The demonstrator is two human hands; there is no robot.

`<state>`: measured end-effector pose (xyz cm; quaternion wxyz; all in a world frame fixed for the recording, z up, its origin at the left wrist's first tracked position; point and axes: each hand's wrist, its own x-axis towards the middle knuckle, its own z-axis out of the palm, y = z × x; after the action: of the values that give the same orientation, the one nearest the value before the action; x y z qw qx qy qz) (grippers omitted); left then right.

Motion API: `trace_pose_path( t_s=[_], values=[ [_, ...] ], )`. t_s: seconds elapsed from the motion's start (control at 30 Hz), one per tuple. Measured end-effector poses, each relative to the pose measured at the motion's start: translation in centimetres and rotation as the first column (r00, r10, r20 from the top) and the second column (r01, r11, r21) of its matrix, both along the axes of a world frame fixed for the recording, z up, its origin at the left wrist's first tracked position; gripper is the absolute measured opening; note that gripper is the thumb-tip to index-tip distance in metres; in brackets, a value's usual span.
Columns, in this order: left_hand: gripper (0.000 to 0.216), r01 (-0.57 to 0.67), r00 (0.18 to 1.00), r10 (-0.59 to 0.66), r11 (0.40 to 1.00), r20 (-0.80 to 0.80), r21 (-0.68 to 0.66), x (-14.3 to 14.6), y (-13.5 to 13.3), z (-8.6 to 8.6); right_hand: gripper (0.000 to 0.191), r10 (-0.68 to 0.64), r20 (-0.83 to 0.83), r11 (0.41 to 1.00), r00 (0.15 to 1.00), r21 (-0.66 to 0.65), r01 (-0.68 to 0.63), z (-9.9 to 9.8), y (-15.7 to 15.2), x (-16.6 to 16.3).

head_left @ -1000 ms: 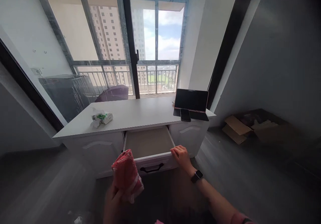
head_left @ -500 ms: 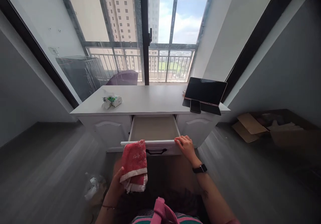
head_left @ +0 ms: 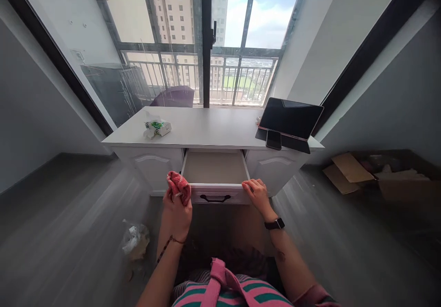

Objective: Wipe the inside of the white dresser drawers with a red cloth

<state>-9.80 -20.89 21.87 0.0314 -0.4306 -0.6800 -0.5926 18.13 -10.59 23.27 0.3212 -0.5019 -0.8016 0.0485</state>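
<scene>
A white desk (head_left: 206, 130) stands in front of me with its middle drawer (head_left: 215, 167) pulled out; nothing shows on the drawer's floor. My left hand (head_left: 178, 208) is closed around a bunched red cloth (head_left: 179, 186), which is against the left end of the drawer front (head_left: 237, 196). At the right end, my right hand (head_left: 255, 192) rests with its fingers curled over the top edge of the drawer front. A dark handle (head_left: 215, 198) sits in the middle of that front, with neither hand on it.
On the desk are a tissue pack (head_left: 158, 127) at left, and a tablet (head_left: 292, 118) with a phone (head_left: 274, 139) at right. An open cardboard box (head_left: 399, 187) is on the floor at right. A plastic bag (head_left: 136, 240) lies on the floor at left.
My left hand has moved up to the drawer's left corner, and the cloth, which hung down folded over the front, is now bunched in it. My right hand stays on the drawer edge.
</scene>
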Motion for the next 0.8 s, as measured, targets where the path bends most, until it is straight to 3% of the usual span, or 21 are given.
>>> trace_pose_path(
  t_s=[0.1,0.23,0.37,0.57,0.67,0.8],
  values=[
    [0.070,-0.015,0.977,0.014,1.000,-0.211,-0.001,2.4,1.5,-1.0,0.042,0.012,-0.001,1.000,1.000,-0.006,-0.012,0.1,0.1,0.1],
    [0.078,0.076,0.961,-0.062,0.996,-0.269,0.043,4.4,2.3,-2.7,0.041,0.076,-0.145,0.995,0.986,-0.046,-0.084,0.4,0.4,0.8],
    [0.068,0.184,0.928,-0.169,0.983,-0.334,0.014,5.3,2.7,-4.3,0.038,0.007,-0.378,0.997,0.926,-0.064,-0.034,0.5,0.5,1.4],
    [0.048,0.288,0.848,-0.290,0.955,-0.444,-0.074,7.8,3.4,-5.9,0.046,-0.105,-0.444,0.990,0.890,-0.130,0.052,-0.1,-0.1,0.9],
    [0.041,0.373,0.768,-0.389,0.917,-0.509,-0.138,9.8,4.2,-6.5,0.050,-0.094,-0.442,0.988,0.892,-0.152,0.029,0.0,-0.2,1.1],
    [0.038,0.497,0.561,-0.544,0.824,-0.624,-0.272,12.6,6.1,-6.7,0.057,-0.074,-0.421,0.972,0.904,-0.233,-0.029,0.5,0.1,1.8]
  ],
)
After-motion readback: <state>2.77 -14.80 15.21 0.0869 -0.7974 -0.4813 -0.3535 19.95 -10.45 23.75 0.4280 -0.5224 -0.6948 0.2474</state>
